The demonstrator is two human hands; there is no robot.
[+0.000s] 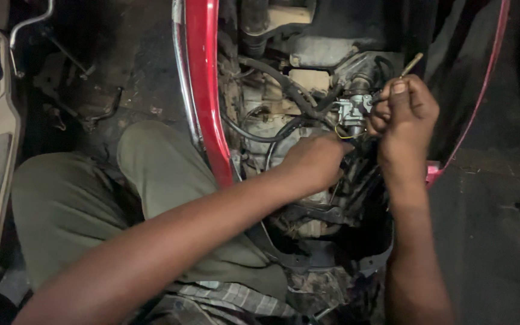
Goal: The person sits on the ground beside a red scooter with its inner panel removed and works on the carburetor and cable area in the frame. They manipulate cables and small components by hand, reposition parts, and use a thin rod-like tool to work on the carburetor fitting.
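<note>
Both hands (362, 132) at carburetor (351, 108) (right above)

A red frame (203, 90) runs beside the left hand (314, 159). Silver-grey carburettor (351, 108) and black hoses (284, 87) lie at the fingertips. Trousers (73, 198) are olive green.

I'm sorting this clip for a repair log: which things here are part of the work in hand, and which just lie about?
In use:
carburetor
thin tool in right hand
black hoses by left hand

Lying about:
metal parts on the floor
chrome bar
</note>
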